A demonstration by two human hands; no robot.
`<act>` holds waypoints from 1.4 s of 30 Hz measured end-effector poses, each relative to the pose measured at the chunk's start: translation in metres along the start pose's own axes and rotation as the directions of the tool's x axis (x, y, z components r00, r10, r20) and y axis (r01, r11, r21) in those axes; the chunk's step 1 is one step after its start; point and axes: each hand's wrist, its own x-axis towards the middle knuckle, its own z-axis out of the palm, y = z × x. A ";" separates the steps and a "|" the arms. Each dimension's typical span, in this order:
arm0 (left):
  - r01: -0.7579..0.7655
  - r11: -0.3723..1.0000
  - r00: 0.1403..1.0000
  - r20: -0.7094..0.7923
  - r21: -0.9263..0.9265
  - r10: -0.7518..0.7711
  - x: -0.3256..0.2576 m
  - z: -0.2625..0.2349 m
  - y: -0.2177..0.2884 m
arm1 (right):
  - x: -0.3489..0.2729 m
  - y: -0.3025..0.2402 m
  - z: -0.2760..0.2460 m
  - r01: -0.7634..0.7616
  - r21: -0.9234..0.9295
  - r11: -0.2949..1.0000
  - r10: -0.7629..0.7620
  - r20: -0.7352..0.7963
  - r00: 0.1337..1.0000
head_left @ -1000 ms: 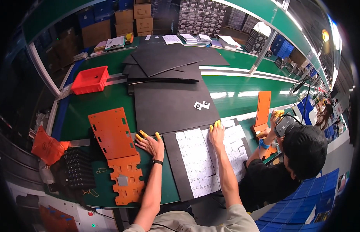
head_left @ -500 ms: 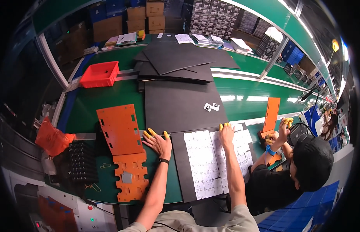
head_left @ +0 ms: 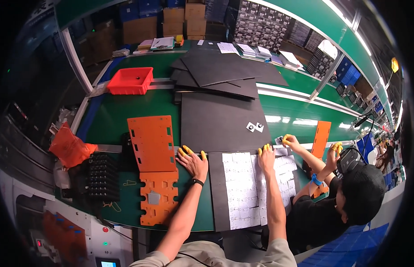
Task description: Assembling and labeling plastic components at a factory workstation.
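My left hand (head_left: 193,164), with yellow finger covers, lies with fingers spread at the near left corner of a large black board (head_left: 218,120). At that board's near edge, farther right, my right hand (head_left: 266,159) rests with its fingers stretched out. Beneath my right forearm, rows of white printed labels (head_left: 240,191) cover a second black board (head_left: 218,196). Two small white squares with black round parts (head_left: 255,127) lie on the upper board. Left of my left hand stands an orange jig (head_left: 152,144), its upper plate raised and a grey square (head_left: 154,198) on its lower plate.
At right a co-worker (head_left: 345,191) reaches a hand (head_left: 290,141) with a small piece toward the boards. More black boards (head_left: 224,71) are stacked beyond. A red bin (head_left: 131,84), a black tray of parts (head_left: 103,178) and an orange bag (head_left: 71,144) are at left.
The co-worker's hand has reached left toward the boards with a small piece. The whole view has shifted slightly; my hands stay at the board's near edge.
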 end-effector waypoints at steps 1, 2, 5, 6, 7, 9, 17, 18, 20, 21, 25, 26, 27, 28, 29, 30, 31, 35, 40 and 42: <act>-0.009 1.000 1.000 0.016 0.007 0.009 -0.002 0.000 -0.001 | -0.001 -0.001 0.000 0.001 0.004 1.000 -0.001 0.002 1.000; -0.014 1.000 1.000 0.025 0.009 0.014 -0.002 -0.001 -0.003 | -0.002 -0.002 -0.001 0.000 0.011 1.000 0.000 -0.003 1.000; -0.010 1.000 0.997 0.080 0.019 0.008 -0.001 -0.001 -0.006 | -0.005 -0.007 -0.005 0.005 -0.005 1.000 -0.005 0.009 1.000; -0.014 0.999 0.996 0.089 0.034 0.011 0.000 -0.001 -0.006 | -0.006 -0.010 -0.007 0.009 0.000 1.000 -0.009 0.034 0.999; -0.017 0.999 0.995 0.097 0.048 0.012 0.001 -0.001 -0.006 | -0.006 -0.010 -0.008 0.014 0.004 1.000 -0.014 0.059 0.998; -0.018 1.000 0.997 0.077 0.019 0.016 0.000 -0.002 -0.004 | -0.010 -0.014 -0.011 0.016 0.003 1.000 -0.016 0.013 1.000; -0.115 0.928 0.993 -0.033 -0.353 0.111 0.022 0.003 0.037 | 0.059 -0.104 -0.067 0.047 0.353 0.934 0.028 -0.204 0.979; -0.122 0.920 0.992 -0.021 -0.373 0.123 0.032 0.004 0.057 | 0.079 -0.112 -0.066 0.033 0.413 0.910 0.069 -0.228 0.971; -0.155 0.904 0.987 -0.014 -0.397 0.162 0.061 0.013 0.102 | 0.128 -0.116 -0.052 0.038 0.527 0.849 0.141 -0.295 0.945; -0.185 0.903 0.981 -0.013 -0.388 0.195 0.077 0.024 0.122 | 0.155 -0.115 -0.039 0.045 0.535 0.844 0.157 -0.327 0.932; -0.369 0.908 0.917 0.081 -0.197 0.390 0.152 0.071 0.156 | 0.245 -0.129 0.002 0.126 0.464 0.877 0.086 -0.409 0.908; -0.432 0.896 0.887 0.134 -0.101 0.442 0.174 0.080 0.163 | 0.262 -0.128 0.013 0.131 0.488 0.863 0.074 -0.378 0.923; -0.498 0.866 0.853 0.153 -0.044 0.499 0.196 0.090 0.172 | 0.276 -0.125 0.022 0.135 0.444 0.886 0.057 -0.394 0.917; -0.548 0.836 0.831 0.139 0.040 0.538 0.224 0.105 0.173 | 0.293 -0.132 0.032 0.155 0.407 0.900 0.030 -0.414 0.910; -0.582 0.806 0.811 0.004 0.110 0.585 0.260 0.123 0.167 | 0.315 -0.148 0.036 0.152 0.429 0.890 0.007 -0.348 0.937; -0.599 0.793 0.798 -0.002 0.106 0.603 0.285 0.136 0.170 | 0.334 -0.147 0.053 0.236 0.394 0.888 -0.063 -0.406 0.912; -0.602 0.785 0.785 -0.070 0.143 0.615 0.303 0.149 0.171 | 0.355 -0.148 0.069 0.315 0.352 0.881 -0.129 -0.462 0.878; -0.649 0.712 0.760 0.177 0.267 0.626 0.347 0.183 0.187 | 0.390 -0.139 0.091 0.213 0.137 0.967 -0.171 -0.267 0.948; -0.632 0.728 0.760 0.398 0.265 0.514 0.382 0.207 0.176 | 0.405 -0.139 0.088 0.300 0.175 0.938 -0.270 -0.174 0.947; -0.783 0.577 0.621 0.366 0.234 0.693 0.384 0.212 0.178 | 0.404 -0.112 0.084 0.409 0.087 0.908 -0.392 -0.162 0.905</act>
